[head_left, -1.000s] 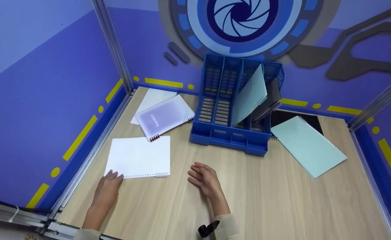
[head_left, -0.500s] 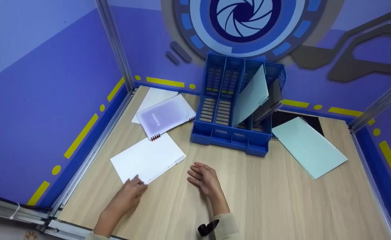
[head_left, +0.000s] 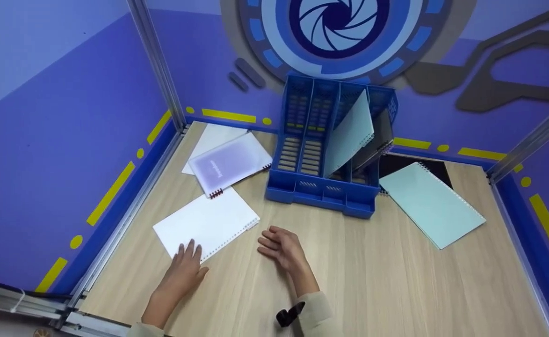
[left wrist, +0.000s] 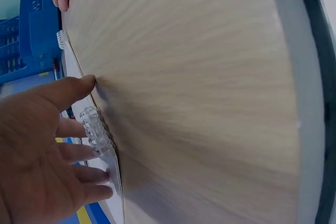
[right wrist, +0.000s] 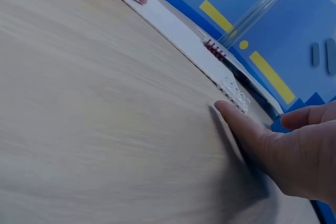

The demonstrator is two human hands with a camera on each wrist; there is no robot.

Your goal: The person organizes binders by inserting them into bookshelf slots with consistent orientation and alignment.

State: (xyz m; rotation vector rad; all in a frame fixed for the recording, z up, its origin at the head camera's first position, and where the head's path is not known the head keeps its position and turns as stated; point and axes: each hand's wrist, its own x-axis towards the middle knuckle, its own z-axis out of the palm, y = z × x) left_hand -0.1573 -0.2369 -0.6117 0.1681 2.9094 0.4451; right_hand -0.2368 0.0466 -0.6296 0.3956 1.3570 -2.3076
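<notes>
Left hand [head_left: 183, 272] touches a white, clear-ringed notebook [head_left: 209, 220].

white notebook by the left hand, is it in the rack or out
Out: the white notebook lies on the table, apart from the rack, with the left hand at its near corner.
</notes>
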